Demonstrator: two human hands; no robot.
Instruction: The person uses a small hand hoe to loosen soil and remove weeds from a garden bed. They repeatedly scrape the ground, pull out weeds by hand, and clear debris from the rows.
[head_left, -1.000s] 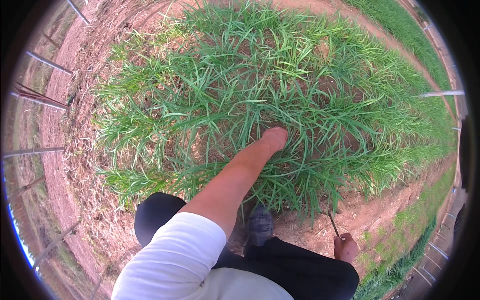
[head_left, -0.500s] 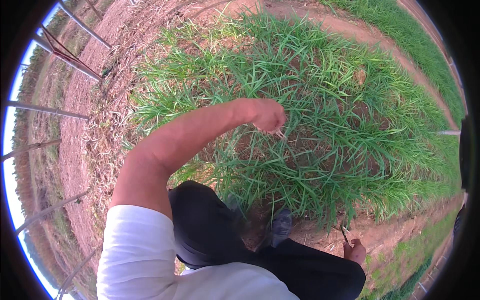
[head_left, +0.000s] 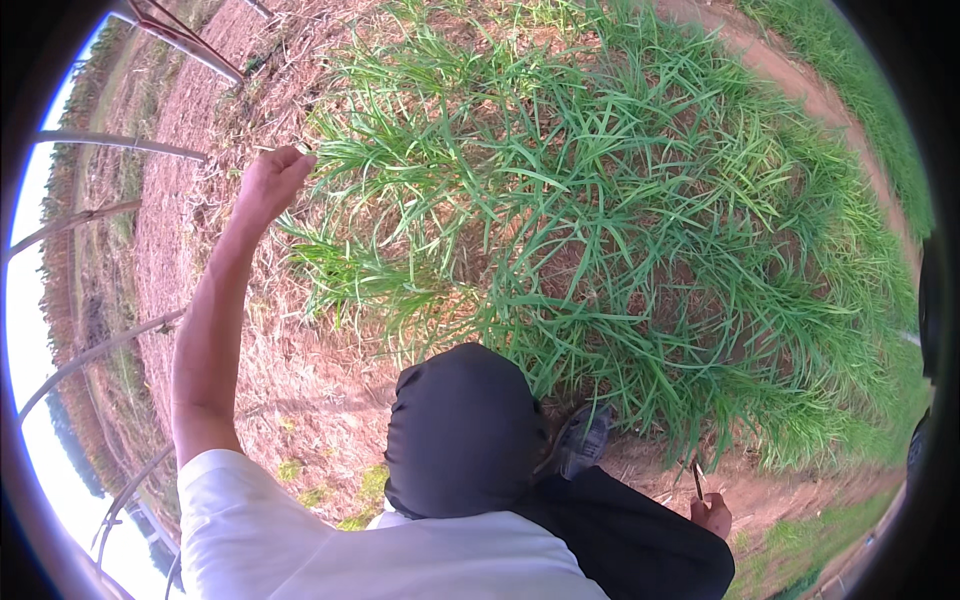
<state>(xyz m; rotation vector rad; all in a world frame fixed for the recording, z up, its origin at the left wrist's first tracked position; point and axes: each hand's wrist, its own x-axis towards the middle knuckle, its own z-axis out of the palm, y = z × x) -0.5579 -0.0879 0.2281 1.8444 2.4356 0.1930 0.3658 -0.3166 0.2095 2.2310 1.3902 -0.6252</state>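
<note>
My left hand (head_left: 275,180) is raised at the left edge of the bed of long, narrow green leaves (head_left: 590,200), over the dry straw-strewn soil, fingers closed; small pale bits show at the fingertips, too small to name. Low at the right, my right hand (head_left: 711,514) grips a thin, dark tool (head_left: 698,477), beside my bent leg, its tip near the lower leaves. My shoe (head_left: 582,445) stands on the soil at the edge of the plants.
Pale poles (head_left: 120,142), some leaning, stand along the left side beside brown bare ground (head_left: 165,245). A dirt path (head_left: 790,80) curves along the upper right, with another green strip (head_left: 840,70) beyond it. My black-clad knee (head_left: 460,430) is in the lower middle.
My left hand has come up out of the leaves and swung left to the edge of the bed, fingers closed. The view has shifted. My right hand still holds the tool low down.
</note>
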